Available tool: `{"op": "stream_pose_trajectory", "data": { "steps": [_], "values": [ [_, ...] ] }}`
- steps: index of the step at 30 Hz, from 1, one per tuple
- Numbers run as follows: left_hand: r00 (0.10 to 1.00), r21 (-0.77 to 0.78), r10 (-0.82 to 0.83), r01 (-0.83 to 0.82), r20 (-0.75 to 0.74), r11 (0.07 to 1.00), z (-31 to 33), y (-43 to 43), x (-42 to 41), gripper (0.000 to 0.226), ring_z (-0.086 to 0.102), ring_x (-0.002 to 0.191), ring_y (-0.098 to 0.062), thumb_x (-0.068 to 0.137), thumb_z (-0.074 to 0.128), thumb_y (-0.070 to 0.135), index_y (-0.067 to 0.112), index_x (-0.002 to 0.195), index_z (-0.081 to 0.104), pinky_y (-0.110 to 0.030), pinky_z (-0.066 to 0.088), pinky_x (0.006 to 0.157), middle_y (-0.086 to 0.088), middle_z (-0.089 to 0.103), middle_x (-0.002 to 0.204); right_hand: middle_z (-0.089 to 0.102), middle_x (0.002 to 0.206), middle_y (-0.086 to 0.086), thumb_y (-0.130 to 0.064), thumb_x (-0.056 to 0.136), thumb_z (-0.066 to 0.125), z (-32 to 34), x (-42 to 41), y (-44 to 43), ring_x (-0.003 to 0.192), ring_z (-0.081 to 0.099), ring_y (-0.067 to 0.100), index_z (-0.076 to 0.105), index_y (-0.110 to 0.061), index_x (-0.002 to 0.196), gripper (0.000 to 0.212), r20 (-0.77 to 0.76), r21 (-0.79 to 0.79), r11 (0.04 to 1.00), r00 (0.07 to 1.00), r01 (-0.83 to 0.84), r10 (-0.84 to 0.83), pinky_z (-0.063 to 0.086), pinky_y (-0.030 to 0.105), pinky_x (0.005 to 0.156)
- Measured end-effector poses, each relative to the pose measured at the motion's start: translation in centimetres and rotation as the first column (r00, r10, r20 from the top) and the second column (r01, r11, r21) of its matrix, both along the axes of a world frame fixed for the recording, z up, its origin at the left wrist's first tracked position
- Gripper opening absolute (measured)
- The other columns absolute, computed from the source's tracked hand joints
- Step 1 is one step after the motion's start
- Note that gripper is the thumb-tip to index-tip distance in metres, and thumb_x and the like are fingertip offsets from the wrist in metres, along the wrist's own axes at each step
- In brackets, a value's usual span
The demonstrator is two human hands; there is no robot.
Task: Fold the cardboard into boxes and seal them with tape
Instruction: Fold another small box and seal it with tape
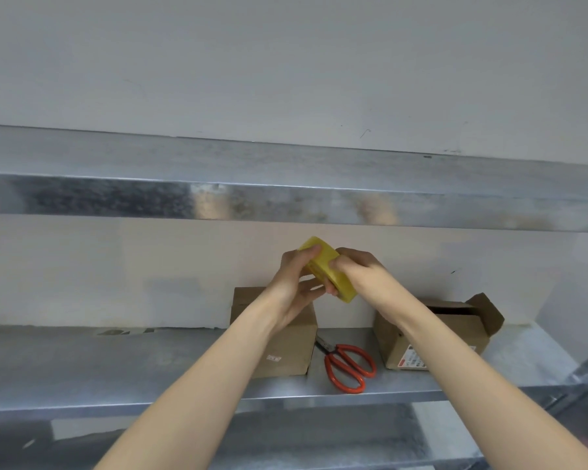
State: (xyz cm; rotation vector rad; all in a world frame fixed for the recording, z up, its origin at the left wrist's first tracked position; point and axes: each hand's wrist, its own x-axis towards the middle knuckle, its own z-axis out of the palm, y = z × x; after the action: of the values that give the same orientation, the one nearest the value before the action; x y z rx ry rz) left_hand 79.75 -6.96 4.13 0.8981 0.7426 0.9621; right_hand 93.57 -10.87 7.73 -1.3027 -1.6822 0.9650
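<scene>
In the middle of the frame both hands meet on a roll of yellowish tape [325, 264], held up in front of the wall. The left hand [294, 279] curls round the roll's left side with a fingertip on its rim. The right hand [358, 271] grips it from the right, fingers bent onto the band. This looks like hunting for the loose end of the tape, and no free strip shows yet.

Below the hands, on the metal shelf [116, 361], stands a closed cardboard box [286, 347], partly hidden by the left forearm. To its right lie red-handled scissors [348, 368], and further right sits a second box [452, 334] with its flaps open.

The next move probably calls for peeling up the end, drawing out a length, and bringing it down over a box seam, with the scissors close by for the cut.
</scene>
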Motion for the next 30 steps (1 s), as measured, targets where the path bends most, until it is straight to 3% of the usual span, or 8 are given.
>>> {"op": "stream_pose_trajectory", "data": {
  "steps": [7, 13, 15, 19, 21, 23, 27, 30],
  "values": [
    [0.998, -0.027, 0.006, -0.004, 0.064, 1.000, -0.6, 0.5, -0.3, 0.057, 0.063, 0.063, -0.023, 0.091, 0.063, 0.032, 0.004, 0.134, 0.039, -0.038, 0.054, 0.072, -0.020, 0.053, 0.106, 0.066, 0.072, -0.006, -0.023, 0.075, 0.045, 0.2, 0.1, 0.0, 0.074, 0.060, 0.006, 0.059, -0.003, 0.093, 0.031, 0.046, -0.039, 0.993, 0.992, -0.116, 0.117, 0.046, 0.020, 0.073],
    [0.996, -0.007, -0.031, 0.031, 0.080, 0.999, -1.2, 0.9, -0.2, 0.082, 0.063, 0.094, -0.032, 0.076, 0.076, 0.048, 0.010, 0.136, 0.035, -0.056, 0.052, 0.092, -0.019, 0.054, 0.107, 0.066, 0.073, 0.001, -0.020, 0.076, 0.045, 0.4, 0.6, 0.2, 0.074, 0.061, 0.012, 0.061, 0.006, 0.092, 0.034, -0.012, -0.015, 0.995, 0.995, -0.098, 0.098, 0.047, 0.026, 0.073],
    [0.994, -0.091, -0.062, 0.070, 0.090, 0.993, -1.0, 1.1, -0.3, 0.081, 0.061, 0.107, -0.036, 0.073, 0.066, 0.065, 0.017, 0.133, 0.040, -0.061, 0.051, 0.090, -0.021, 0.056, 0.115, 0.067, 0.073, 0.003, -0.016, 0.076, 0.045, 0.4, 0.6, 0.2, 0.073, 0.062, 0.014, 0.062, 0.002, 0.088, 0.028, -0.053, -0.022, 0.994, 0.993, -0.110, 0.109, 0.048, 0.024, 0.070],
    [0.988, -0.267, -0.141, 0.155, 0.069, 0.951, -0.6, 1.4, 0.0, 0.083, 0.068, 0.086, -0.038, 0.084, 0.045, 0.073, 0.008, 0.136, 0.046, -0.057, 0.052, 0.090, -0.021, 0.063, 0.078, 0.066, 0.067, 0.004, -0.006, 0.093, 0.045, 0.1, 0.1, 0.1, 0.067, 0.062, 0.015, 0.063, -0.011, 0.076, 0.025, -0.071, -0.042, 0.999, 0.997, -0.015, 0.012, 0.049, 0.026, 0.067],
    [0.994, -0.241, -0.084, 0.099, 0.072, 0.965, -0.8, 1.3, 0.3, 0.080, 0.069, 0.079, -0.036, 0.086, 0.051, 0.065, 0.008, 0.140, 0.040, -0.056, 0.055, 0.082, -0.024, 0.057, 0.091, 0.065, 0.062, 0.003, -0.008, 0.095, 0.044, 0.1, 0.0, 0.2, 0.064, 0.062, 0.014, 0.062, -0.013, 0.071, 0.031, -0.044, -0.026, 0.997, 0.996, 0.077, -0.078, 0.048, 0.024, 0.066],
    [0.998, -0.167, -0.019, 0.029, 0.063, 0.986, -0.9, 1.3, 0.5, 0.072, 0.066, 0.091, -0.037, 0.086, 0.055, 0.060, 0.012, 0.138, 0.040, -0.056, 0.055, 0.081, -0.025, 0.053, 0.113, 0.064, 0.058, 0.001, -0.011, 0.095, 0.045, 0.2, -0.3, 0.2, 0.060, 0.060, 0.010, 0.061, -0.014, 0.069, 0.031, -0.034, -0.021, 0.992, 0.992, 0.124, -0.125, 0.048, 0.020, 0.063],
    [0.995, 0.054, -0.004, 0.010, -0.101, 0.999, -0.7, 0.9, 0.4, 0.043, 0.059, 0.114, -0.033, 0.094, 0.049, 0.054, 0.031, 0.128, 0.036, -0.052, 0.051, 0.095, -0.015, 0.051, 0.126, 0.064, 0.061, -0.001, -0.013, 0.095, 0.049, 0.0, -0.4, 0.3, 0.062, 0.057, 0.010, 0.059, -0.013, 0.065, 0.032, -0.040, -0.046, 0.975, 0.975, 0.216, -0.217, 0.046, 0.019, 0.064],
    [0.972, 0.155, 0.033, 0.004, -0.233, 0.988, -0.9, 0.8, -0.1, 0.059, 0.059, 0.116, -0.025, 0.081, 0.057, 0.066, 0.041, 0.128, 0.032, -0.047, 0.051, 0.098, -0.010, 0.052, 0.132, 0.065, 0.072, 0.003, -0.017, 0.094, 0.050, -0.5, -0.3, 0.0, 0.074, 0.057, 0.016, 0.060, -0.016, 0.066, 0.031, -0.055, -0.078, 0.963, 0.964, 0.257, -0.262, 0.043, 0.029, 0.074]
  ]
}}
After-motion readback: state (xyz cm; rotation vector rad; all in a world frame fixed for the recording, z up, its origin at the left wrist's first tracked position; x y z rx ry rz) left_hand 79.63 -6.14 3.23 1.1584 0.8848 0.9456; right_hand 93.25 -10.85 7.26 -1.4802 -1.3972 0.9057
